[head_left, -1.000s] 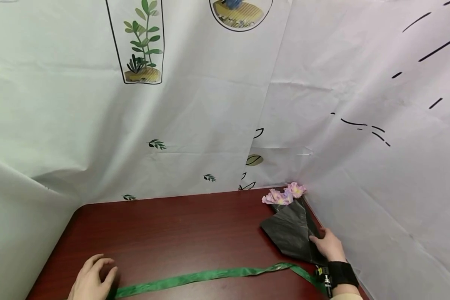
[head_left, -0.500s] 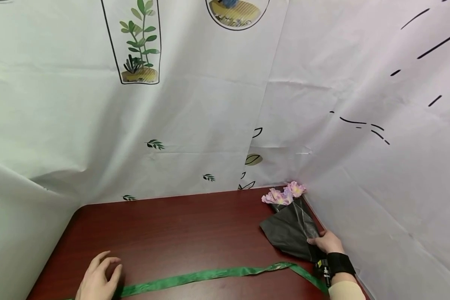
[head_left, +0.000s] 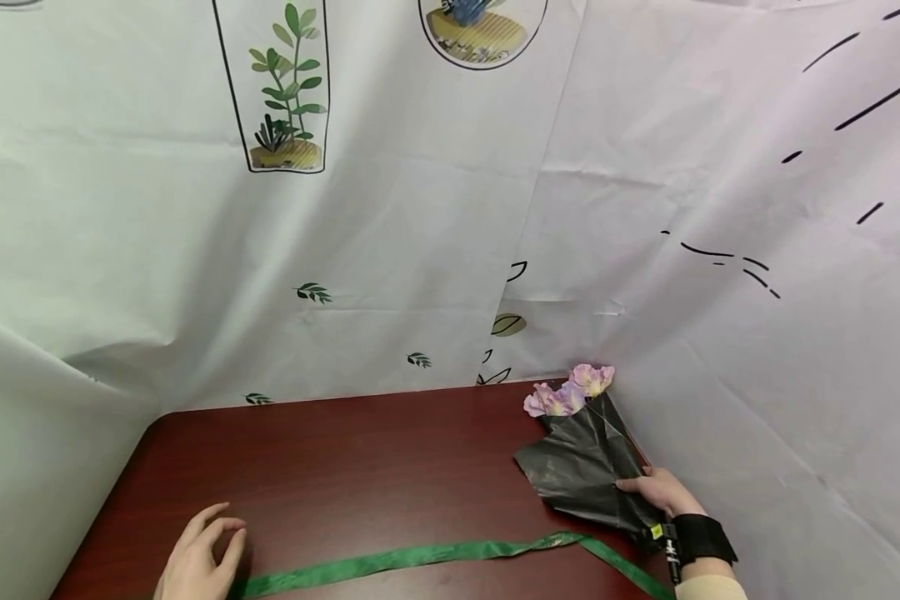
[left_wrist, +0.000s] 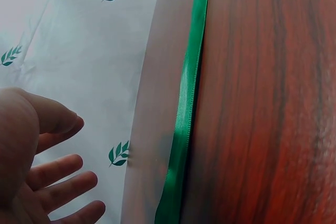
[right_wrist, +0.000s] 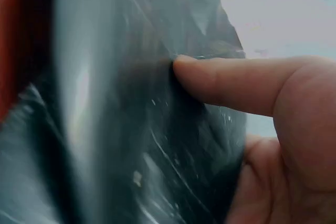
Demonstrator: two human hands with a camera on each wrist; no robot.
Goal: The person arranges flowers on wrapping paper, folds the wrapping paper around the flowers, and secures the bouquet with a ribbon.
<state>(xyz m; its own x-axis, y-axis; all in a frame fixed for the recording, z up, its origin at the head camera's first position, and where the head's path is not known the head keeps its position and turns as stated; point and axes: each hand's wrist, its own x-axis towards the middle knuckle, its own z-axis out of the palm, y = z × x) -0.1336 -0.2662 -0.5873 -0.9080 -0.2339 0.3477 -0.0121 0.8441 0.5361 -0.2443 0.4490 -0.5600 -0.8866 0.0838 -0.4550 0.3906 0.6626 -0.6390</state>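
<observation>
My right hand (head_left: pixel 663 490) grips the edge of black wrapping paper (head_left: pixel 585 467). In the right wrist view the thumb (right_wrist: pixel 226 82) presses on the paper's face while the other fingers pass behind it. Pink-lilac flowers (head_left: pixel 570 392) stick out of the paper's far end. A long green ribbon (head_left: pixel 412 553) lies across the table in front of the paper, twisted near its right part. Beside the ribbon's left stretch is my left hand (head_left: pixel 202 554), its fingers loosely bent. The left wrist view has this hand (left_wrist: pixel 52 166) with nothing between thumb and fingers.
The dark red-brown table (head_left: pixel 330 467) has rounded back corners. White printed sheeting (head_left: pixel 405 208) hangs behind it and along both sides, close to my right hand. A black band (head_left: pixel 701 537) with a small device sits on my right wrist.
The right hand has shifted slightly, and the black paper with it; its left flap has changed shape and shows more creases. The left hand has moved a little to the right.
</observation>
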